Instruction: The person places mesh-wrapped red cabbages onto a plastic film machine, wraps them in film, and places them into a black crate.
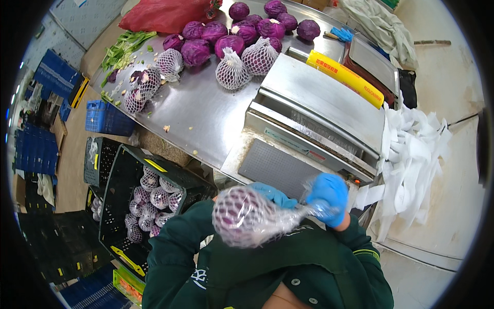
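A red cabbage (239,216) in white foam netting and clear plastic film is held up close in front of my chest. The film is gathered into a twisted tail (296,217) on the cabbage's right side. My right hand (328,198), in a blue glove, is closed on the end of this tail. Behind and beneath the cabbage is my left hand (272,193), also blue-gloved, supporting it; the cabbage hides much of that hand. Below both hands is the film wrapping machine (309,123) with its dark grey plate (278,167).
Purple cabbages (216,33), some netted, lie on the steel table (190,116) beside a red sack (159,15) and green leaf scraps (121,51). A black crate (116,201) at left holds several wrapped cabbages. A yellow film roll (345,77) tops the machine; white netting (411,154) hangs right.
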Demonstrator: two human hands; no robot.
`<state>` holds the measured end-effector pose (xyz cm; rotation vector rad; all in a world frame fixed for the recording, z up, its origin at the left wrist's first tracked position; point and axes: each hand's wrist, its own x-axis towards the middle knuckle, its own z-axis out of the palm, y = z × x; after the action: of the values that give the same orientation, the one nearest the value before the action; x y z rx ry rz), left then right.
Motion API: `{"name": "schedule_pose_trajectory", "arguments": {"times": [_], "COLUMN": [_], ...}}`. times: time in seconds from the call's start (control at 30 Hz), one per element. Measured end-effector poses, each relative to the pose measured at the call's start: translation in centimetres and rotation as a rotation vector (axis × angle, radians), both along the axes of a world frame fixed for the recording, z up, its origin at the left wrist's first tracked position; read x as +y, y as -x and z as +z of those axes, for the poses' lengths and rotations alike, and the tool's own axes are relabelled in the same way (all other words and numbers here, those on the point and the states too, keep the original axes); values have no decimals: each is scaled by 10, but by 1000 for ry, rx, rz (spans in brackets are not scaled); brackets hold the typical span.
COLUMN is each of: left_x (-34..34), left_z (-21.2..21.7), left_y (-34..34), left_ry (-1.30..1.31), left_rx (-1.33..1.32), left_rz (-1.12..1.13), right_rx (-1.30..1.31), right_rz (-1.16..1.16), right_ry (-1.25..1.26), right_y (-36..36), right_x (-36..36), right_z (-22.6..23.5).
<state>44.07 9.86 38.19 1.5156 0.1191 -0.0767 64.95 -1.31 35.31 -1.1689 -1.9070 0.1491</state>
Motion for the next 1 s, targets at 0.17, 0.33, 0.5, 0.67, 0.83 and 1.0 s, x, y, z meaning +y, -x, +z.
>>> {"name": "schedule_pose_trajectory", "arguments": {"times": [0.17, 0.33, 0.5, 0.67, 0.83, 1.0], "left_x": [-19, -13, -10, -10, -11, -12], "left_z": [-64, -87, -55, -70, -79, -89], "left_y": [11, 9, 10, 21, 36, 47], "left_ry": [729, 709, 943, 1027, 1152, 1277], "left_rx": [-184, 15, 40, -25, -61, -124], "left_rz": [96, -21, -36, 66, 194, 334], "right_rx": [234, 399, 117, -267, -383, -164], "right_rz": [-117, -329, 80, 482, 799, 932], "right_ry": [-85, -129, 62, 244, 347, 444], "right_y": [-19, -25, 38, 92, 107, 119], "right_x": [-24, 26, 110, 118, 127, 120], "right_z": [2, -26, -25, -15, -13, -32]}}
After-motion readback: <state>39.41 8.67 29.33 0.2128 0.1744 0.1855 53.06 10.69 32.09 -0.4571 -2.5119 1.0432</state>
